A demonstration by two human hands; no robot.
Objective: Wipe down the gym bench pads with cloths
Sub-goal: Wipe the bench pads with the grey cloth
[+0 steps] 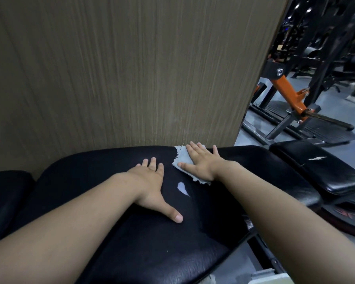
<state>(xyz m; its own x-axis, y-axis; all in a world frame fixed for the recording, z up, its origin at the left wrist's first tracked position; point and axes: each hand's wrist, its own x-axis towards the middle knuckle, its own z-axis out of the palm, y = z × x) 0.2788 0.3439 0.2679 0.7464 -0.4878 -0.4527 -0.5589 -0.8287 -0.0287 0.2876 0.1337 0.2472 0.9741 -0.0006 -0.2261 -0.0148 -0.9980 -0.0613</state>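
Observation:
A wide black bench pad [115, 232] fills the lower middle of the view, set against a wood-grain wall. My right hand [201, 162] lies flat, fingers spread, pressing a light blue cloth [181, 158] onto the pad's far edge. My left hand [152, 185] rests palm down on the pad just left of it, fingers apart, holding nothing. A pale tear in the pad cover [182, 188] shows between the two hands. A smaller black pad [326, 171] with a white lightning mark sits to the right.
The wood-grain wall [121, 68] rises straight behind the bench. Another black pad [6, 197] lies at the far left. An orange and black gym machine [289, 95] stands on the grey floor at the right, with a weight plate [348, 220] below the small pad.

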